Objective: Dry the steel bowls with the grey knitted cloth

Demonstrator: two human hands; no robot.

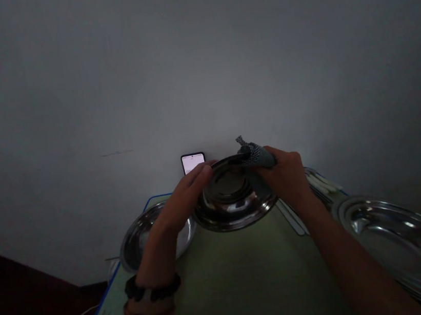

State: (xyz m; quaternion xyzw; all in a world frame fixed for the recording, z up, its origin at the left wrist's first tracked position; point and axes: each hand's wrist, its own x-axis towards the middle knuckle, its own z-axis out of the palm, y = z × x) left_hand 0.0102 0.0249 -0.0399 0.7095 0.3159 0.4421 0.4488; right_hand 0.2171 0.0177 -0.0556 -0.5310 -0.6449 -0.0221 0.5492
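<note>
left grip (185, 194): we hold steel dish (233, 193) by its left rim, likely steadying it | right grip (286, 173): we pinch patterned cloth (257, 155) over the dish's right rim

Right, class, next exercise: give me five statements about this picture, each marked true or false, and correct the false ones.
1. The left hand grips a metal dish by its rim. True.
2. The right hand holds a spoon. False: it holds a patterned cloth at the dish's rim.
3. A phone with a lit screen shows beyond the left hand. True.
4. The black bracelet is on the right arm. False: it is on the left.
5. The table has red edging. False: its edging is blue.
</note>
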